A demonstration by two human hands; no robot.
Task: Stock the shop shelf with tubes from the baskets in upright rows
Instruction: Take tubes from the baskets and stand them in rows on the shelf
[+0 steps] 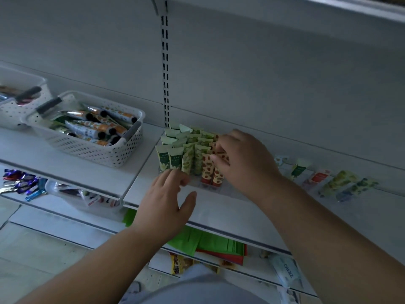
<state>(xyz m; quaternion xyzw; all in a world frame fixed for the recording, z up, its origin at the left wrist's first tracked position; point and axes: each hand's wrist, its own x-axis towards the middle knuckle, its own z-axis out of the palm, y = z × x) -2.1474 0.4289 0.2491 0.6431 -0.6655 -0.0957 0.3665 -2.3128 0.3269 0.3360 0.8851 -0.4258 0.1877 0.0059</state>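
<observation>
Take the block of upright tubes (188, 150) on the shelf (219, 205) as your marker, standing just right of the slotted upright post (165, 69). Several rows of green-patterned tubes are already up, cap down, and on the block's right edge you have begun a row of orange-spotted tubes (208, 170). Your right hand (241, 159) is at that right edge, fingers curled and pinching the crimped top of an orange-spotted tube, apparently settling it into its row. Your left hand (166, 198) sits just in front of the block, fingers relaxed and spread, their tips near or touching the front green tubes; whether they actually touch cannot be told, and it holds nothing. By the look of it you are partway through, not near the end. To the left of the block, on the neighbouring shelf section, the nearer basket (92, 148) is well filled with tubes lying on their sides, and a second basket (19, 106) beyond it holds more, though its contents are too dim to count. To the right of the block, a loose line of single tubes (328, 178) lies flat on the shelf, well apart from the rows, perhaps marking out kinds. So the green rows look done, the orange row is barely started, and most of the stock is left in the baskets.
</observation>
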